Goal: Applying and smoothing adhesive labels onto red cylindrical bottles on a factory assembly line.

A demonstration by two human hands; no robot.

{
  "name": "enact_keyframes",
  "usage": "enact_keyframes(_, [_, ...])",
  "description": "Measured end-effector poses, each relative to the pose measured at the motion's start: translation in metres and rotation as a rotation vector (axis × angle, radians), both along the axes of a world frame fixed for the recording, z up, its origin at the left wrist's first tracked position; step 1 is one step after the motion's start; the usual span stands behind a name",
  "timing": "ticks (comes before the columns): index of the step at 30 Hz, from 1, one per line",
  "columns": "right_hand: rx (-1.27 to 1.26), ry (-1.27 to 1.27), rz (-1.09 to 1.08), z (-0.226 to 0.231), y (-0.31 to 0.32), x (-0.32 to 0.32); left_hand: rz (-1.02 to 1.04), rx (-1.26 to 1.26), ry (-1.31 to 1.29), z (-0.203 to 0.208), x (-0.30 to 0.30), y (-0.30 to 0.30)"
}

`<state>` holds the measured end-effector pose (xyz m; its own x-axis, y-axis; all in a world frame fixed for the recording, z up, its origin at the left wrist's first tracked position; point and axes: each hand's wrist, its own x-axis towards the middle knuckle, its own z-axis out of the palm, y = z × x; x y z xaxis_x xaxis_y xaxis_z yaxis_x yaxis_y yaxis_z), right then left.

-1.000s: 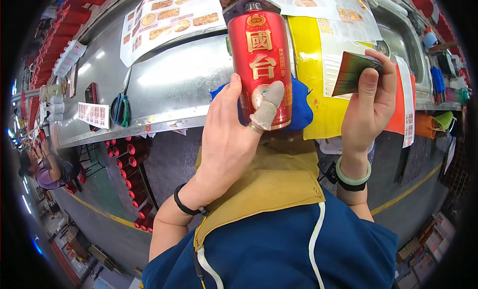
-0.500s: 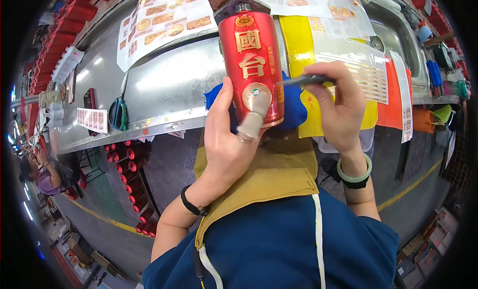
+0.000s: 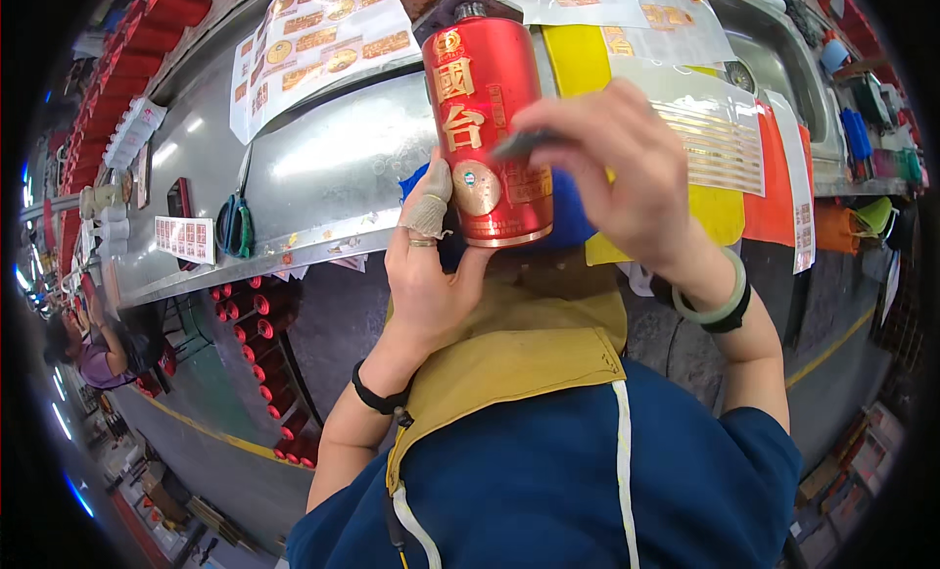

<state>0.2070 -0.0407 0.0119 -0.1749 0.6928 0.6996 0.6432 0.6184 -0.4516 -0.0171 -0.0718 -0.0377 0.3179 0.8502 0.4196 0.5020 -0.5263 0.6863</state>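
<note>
A glossy red bottle (image 3: 490, 99) with gold characters and a gold round emblem lies with its neck away from me, at a dark metal holder (image 3: 446, 9). My left hand (image 3: 431, 275) steadies its lower left side, thumb at the base. One of its fingers wears a pale cloth cover (image 3: 428, 214). My right hand (image 3: 627, 177), smeared by motion, pinches a slim dark tool (image 3: 529, 141) whose tip is over the bottle's right face. The tool's kind is too blurred to tell. Blue cloth (image 3: 570, 209) shows behind the bottle's lower end.
Gold-printed transfer sheets (image 3: 323, 45) lie on the metal bench (image 3: 323, 158), with green-handled scissors (image 3: 235, 221) and a small label sheet (image 3: 184, 238) at left. Yellow (image 3: 578, 65) and orange (image 3: 769, 192) sheets lie right. Red bottles (image 3: 269, 373) stand below; another person (image 3: 93, 344) sits far left.
The bottle has turned about its length, bringing its characters and emblem leftward. My left fingers have shifted to its left side. My right hand has moved left and up over the bottle with the tool.
</note>
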Motion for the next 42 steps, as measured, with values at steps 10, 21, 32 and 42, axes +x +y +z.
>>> enact_keyframes(10, [0.101,-0.080,-0.046,0.001,0.013,0.007,0.079,0.016,-0.023,0.005,0.009,0.002])
enact_keyframes(21, [0.084,-0.097,-0.017,-0.012,0.001,0.005,-0.011,0.017,0.072,0.001,-0.003,0.009])
enact_keyframes(32, [0.021,-0.065,0.088,-0.022,-0.022,0.008,-0.070,-0.070,0.066,-0.005,-0.010,0.013])
enact_keyframes(42, [-0.019,-0.147,-0.009,0.003,-0.024,0.016,0.020,0.131,0.026,0.024,0.004,0.012])
